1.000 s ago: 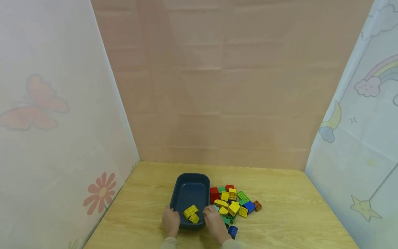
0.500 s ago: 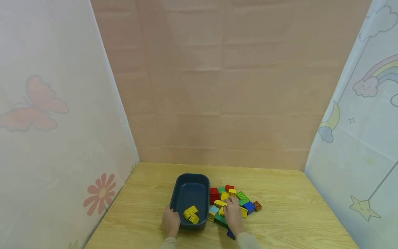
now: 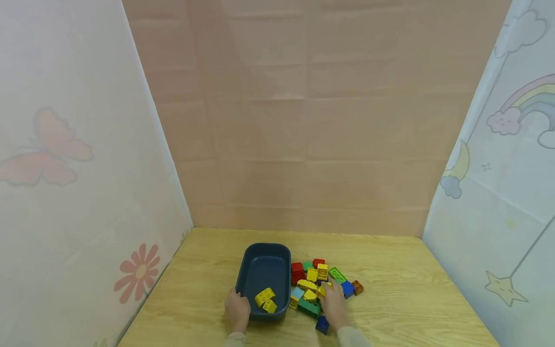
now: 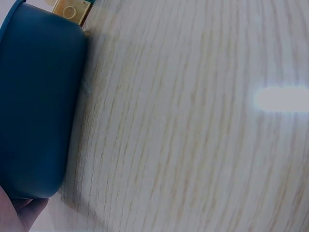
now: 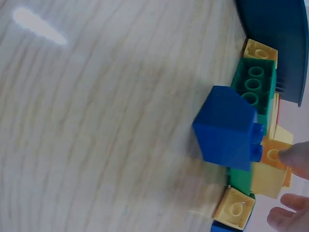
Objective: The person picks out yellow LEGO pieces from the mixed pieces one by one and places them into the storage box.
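Nearest to the person, a blue block [image 3: 323, 325] is seen lying just before the pile. A little beyond, the rim of the box [image 3: 265, 271] is grasped at its near left corner by the left hand [image 3: 237, 308]. The right hand [image 3: 335, 301] is placed in the pile, where the thumb [image 5: 297, 159] is laid against a yellow block [image 5: 273, 155]; whether this block is really gripped cannot be told.

The yellow block is situated at the right fingertips, slightly to their left, and its long axis is not clearly shown. It is reached far more closely by the right hand; from the left hand it is separated by the box, whose long axis is directed away from the person.

Farther, red blocks [image 3: 297, 273] are found beside the box's right wall.

In the head view, two yellow blocks [image 3: 265, 299] are shown inside the box; by the left wrist view, only its outer wall is given. The blue block's studs, turned towards the pile, are shown plainly only from the right wrist.
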A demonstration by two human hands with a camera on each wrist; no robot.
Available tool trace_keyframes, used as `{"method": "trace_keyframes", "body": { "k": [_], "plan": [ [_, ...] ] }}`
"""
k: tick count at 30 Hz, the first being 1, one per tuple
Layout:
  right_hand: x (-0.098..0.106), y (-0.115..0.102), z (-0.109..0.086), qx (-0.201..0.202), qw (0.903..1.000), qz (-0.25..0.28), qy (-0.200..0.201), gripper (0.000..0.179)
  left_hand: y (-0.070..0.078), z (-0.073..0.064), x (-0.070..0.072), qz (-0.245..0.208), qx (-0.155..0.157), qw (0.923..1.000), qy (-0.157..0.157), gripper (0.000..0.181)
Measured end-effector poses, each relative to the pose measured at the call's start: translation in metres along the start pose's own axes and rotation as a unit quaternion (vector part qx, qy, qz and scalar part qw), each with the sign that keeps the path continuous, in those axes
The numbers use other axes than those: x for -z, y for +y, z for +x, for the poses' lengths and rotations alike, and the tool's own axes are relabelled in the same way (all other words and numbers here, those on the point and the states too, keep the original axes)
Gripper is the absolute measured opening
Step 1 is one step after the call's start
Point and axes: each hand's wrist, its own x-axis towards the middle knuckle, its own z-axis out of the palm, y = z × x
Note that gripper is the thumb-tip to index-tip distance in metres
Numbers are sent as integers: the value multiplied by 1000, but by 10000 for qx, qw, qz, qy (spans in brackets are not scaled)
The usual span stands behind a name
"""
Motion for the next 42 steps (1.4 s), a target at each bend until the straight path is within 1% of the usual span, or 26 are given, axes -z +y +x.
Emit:
{"method": "trace_keyframes", "body": {
  "k": [4, 8, 13, 18, 20, 22, 25, 29, 32, 35, 42],
  "plan": [
    [1, 1, -2, 2, 9999, 39, -126, 32, 1, 0, 1, -29, -4, 10000, -16, 32],
    [3, 2, -2, 23, 9997, 215, -146, 33, 3, 1, 2, -82, 4, 10000, -28, 32],
    [3, 2, -2, 88, 9993, 359, -10, 28, 3, 2, 2, -101, 1, 9999, -21, 33],
    [1, -2, -5, -92, 9986, 521, 79, 24, 2, 2, 3, -106, 4, 9999, -26, 33],
    [0, -5, -7, -196, 9982, 531, 191, 23, 2, 2, 3, -76, 27, 10000, -37, 33],
    [0, -9, -8, -238, 9975, 536, 386, 23, 1, 2, 3, -69, 35, 10000, -38, 33],
    [1, -15, -8, -216, 9942, 671, 807, 24, 0, 2, 3, -57, 79, 9999, -56, 33],
    [0, -24, -5, 99, 9860, 946, 1369, 26, -1, 2, 3, -58, 96, 9999, -90, 34],
    [-2, -33, -3, 456, 9798, 1109, 1603, 26, -1, 1, 3, -46, 80, 9999, -105, 35],
    [-4, -41, -3, 738, 9755, 1177, 1706, 27, 0, 0, 4, -54, 65, 9999, -102, 34],
    [-10, -58, -6, 1254, 9696, 1243, 1697, 29, 1, -1, 4, -102, -4, 9999, -64, 34]
  ]
}}
